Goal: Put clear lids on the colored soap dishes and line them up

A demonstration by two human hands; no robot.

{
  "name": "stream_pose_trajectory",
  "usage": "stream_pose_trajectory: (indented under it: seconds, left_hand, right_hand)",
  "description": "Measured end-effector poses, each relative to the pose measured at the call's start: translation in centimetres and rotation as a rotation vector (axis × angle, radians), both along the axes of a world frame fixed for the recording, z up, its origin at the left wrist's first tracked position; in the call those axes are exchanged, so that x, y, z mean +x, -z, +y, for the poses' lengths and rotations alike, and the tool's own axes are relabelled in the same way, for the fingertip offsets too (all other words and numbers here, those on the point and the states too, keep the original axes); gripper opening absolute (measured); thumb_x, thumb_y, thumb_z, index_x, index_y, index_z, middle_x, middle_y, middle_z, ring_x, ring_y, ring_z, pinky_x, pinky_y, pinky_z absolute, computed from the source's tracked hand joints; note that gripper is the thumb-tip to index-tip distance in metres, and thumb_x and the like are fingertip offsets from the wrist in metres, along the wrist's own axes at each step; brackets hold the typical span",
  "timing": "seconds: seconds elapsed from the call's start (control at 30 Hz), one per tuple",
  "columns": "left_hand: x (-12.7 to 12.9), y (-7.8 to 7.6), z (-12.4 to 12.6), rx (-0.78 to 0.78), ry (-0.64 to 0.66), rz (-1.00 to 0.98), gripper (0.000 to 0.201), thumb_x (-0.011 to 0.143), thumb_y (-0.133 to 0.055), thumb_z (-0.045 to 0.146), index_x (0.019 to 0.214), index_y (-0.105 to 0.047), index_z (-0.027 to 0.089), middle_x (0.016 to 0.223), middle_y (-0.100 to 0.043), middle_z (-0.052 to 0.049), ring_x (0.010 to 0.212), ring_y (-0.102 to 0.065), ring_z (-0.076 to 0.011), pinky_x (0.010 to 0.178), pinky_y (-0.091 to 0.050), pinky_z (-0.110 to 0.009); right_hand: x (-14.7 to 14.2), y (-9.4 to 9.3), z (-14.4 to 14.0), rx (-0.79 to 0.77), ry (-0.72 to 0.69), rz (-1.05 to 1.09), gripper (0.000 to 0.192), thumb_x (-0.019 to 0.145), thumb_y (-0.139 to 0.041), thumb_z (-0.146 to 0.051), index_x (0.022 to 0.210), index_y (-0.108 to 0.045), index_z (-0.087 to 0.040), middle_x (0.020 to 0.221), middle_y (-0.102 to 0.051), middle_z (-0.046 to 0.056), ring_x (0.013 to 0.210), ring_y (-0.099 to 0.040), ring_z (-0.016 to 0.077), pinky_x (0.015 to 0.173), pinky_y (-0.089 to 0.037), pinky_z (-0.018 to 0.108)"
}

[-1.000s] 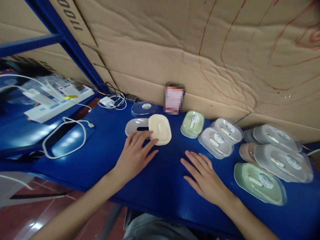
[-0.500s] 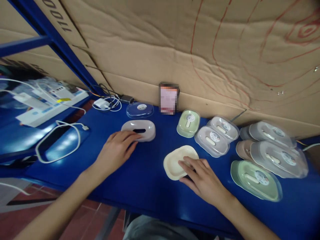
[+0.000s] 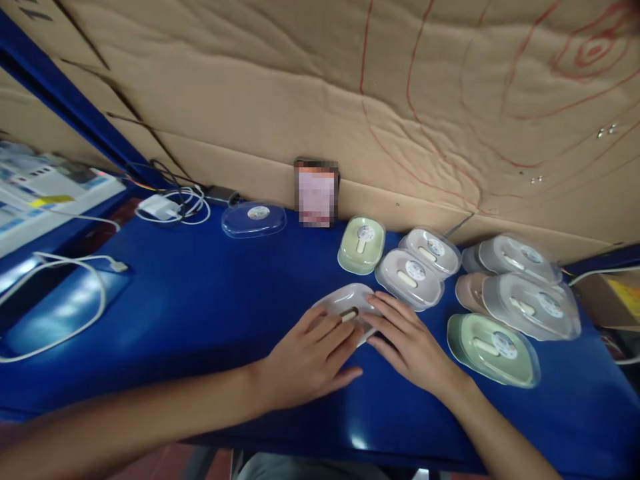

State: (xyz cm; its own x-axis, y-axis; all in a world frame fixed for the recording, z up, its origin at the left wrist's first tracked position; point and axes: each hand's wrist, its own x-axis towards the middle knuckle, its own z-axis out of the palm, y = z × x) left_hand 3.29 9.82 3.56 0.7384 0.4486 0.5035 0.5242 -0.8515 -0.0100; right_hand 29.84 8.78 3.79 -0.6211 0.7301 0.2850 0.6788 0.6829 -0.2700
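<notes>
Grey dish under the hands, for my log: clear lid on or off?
Off: the grey dish is uncovered; a clear lid lies apart.

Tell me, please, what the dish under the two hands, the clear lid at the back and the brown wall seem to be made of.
Dish: probably opaque plastic with a slight gloss; its visible rim is smooth and rounded.
Clear lid: likely transparent plastic, shiny; the blue table shows through it.
Brown wall: most likely cardboard, matt; creases and folds cross it.

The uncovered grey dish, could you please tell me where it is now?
In the head view, the uncovered grey dish is just right of centre, partly under the left hand and the right hand, with the covered grey dishes to its right.
</notes>
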Motion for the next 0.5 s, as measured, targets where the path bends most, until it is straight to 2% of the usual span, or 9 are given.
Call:
stream_pose_trajectory:
  seconds: [0.1,0.2,0.3,0.37,0.4,0.47,0.5]
  left_hand:
    - [-0.5,1.0,0.3,-0.040,0.012,0.025,0.036,0.107,-0.059,0.038,0.136,-0.067,0.018,0.126,-0.075,-0.008,0.117,-0.066,-0.0248,0.108,-0.047,-0.044]
    - [-0.9,1.2,0.9,-0.063,0.048,0.067,0.030,0.101,-0.062,0.024,0.129,-0.071,0.019,0.123,-0.075,-0.008,0.117,-0.067,-0.0242,0.115,-0.046,-0.044]
    - [-1.6,0.8,2.8,-0.103,0.123,0.041,0.026,0.102,-0.062,0.033,0.121,-0.073,0.019,0.117,-0.076,-0.008,0.115,-0.068,-0.0243,0.113,-0.048,-0.043]
    - [-2.8,0.2,5.3,-0.122,0.127,-0.039,0.025,0.105,-0.059,0.039,0.110,-0.074,0.020,0.114,-0.077,-0.008,0.109,-0.069,-0.0232,0.106,-0.052,-0.041]
    - [-3.8,-0.1,6.8,-0.114,0.078,-0.074,0.023,0.106,-0.057,0.035,0.107,-0.074,0.021,0.115,-0.077,-0.009,0.109,-0.070,-0.0231,0.104,-0.052,-0.041]
    - [-6.3,-0.6,10.0,-0.140,-0.225,-0.092,0.021,0.104,-0.055,0.025,0.113,-0.073,0.020,0.123,-0.075,-0.011,0.117,-0.069,-0.0254,0.105,-0.051,-0.044]
    - [-7.8,-0.9,11.5,-0.160,-0.382,-0.065,0.025,0.103,-0.055,0.025,0.122,-0.071,0.017,0.134,-0.070,-0.015,0.127,-0.065,-0.0299,0.110,-0.049,-0.048]
  right_hand:
    - [0.2,0.5,0.0,0.031,0.003,-0.104,0.040,0.106,-0.063,-0.032,0.144,-0.065,-0.022,0.161,-0.057,0.010,0.153,-0.049,0.0316,0.120,-0.053,0.056]
    - [0.3,1.4,0.0,0.057,-0.010,-0.197,0.047,0.105,-0.056,-0.013,0.151,-0.060,-0.024,0.164,-0.054,0.007,0.157,-0.045,0.0280,0.126,-0.046,0.056]
    - [0.2,2.0,0.1,0.035,-0.053,-0.210,0.056,0.102,-0.051,-0.004,0.155,-0.057,-0.025,0.163,-0.055,0.006,0.158,-0.043,0.0249,0.128,-0.044,0.053]
    - [0.1,2.1,0.1,0.049,-0.061,-0.186,0.056,0.103,-0.052,-0.006,0.156,-0.055,-0.024,0.162,-0.057,0.007,0.156,-0.046,0.0253,0.127,-0.045,0.053]
    - [0.0,2.2,0.1,0.063,-0.062,-0.170,0.055,0.104,-0.054,-0.008,0.157,-0.055,-0.024,0.161,-0.058,0.007,0.155,-0.047,0.0259,0.126,-0.046,0.053]
    - [-0.1,2.2,0.0,0.085,-0.072,-0.141,0.054,0.105,-0.057,-0.013,0.158,-0.053,-0.023,0.159,-0.059,0.008,0.153,-0.050,0.0272,0.122,-0.050,0.052]
    - [-0.2,2.2,-0.1,0.088,-0.083,-0.131,0.054,0.105,-0.058,-0.015,0.158,-0.053,-0.023,0.159,-0.059,0.009,0.152,-0.051,0.0277,0.120,-0.052,0.051]
